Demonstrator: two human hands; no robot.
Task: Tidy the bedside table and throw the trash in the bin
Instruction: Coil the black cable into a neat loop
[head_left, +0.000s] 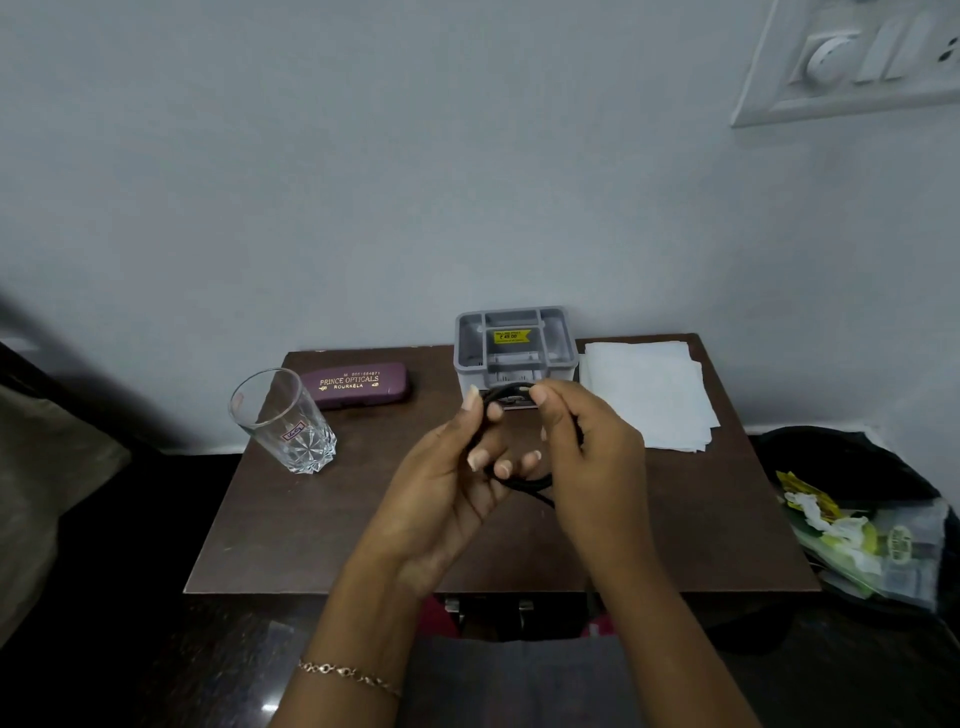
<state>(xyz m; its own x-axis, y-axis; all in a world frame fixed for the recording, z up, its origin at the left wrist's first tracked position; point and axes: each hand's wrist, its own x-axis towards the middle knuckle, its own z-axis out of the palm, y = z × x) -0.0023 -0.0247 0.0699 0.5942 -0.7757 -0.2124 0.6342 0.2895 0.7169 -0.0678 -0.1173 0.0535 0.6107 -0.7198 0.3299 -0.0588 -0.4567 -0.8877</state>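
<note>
Both hands hold a coiled black cable (524, 483) above the middle of the dark brown bedside table (311, 525). My left hand (452, 478) grips the coil from the left, fingers curled through the loop. My right hand (587, 441) pinches the upper strand between thumb and forefinger. A grey plastic organiser (514, 338) with a yellow price sticker stands at the table's back edge, just behind the hands. A black-lined bin (852, 467) with wrappers and crumpled tissue inside sits on the floor to the table's right.
A clear drinking glass (283, 421) stands at the table's left. Behind it lies a maroon spectacle case (358, 385). White paper sheets (649, 395) are stacked at the back right. A switchboard (857, 57) hangs on the wall upper right. Bedding edges in at far left.
</note>
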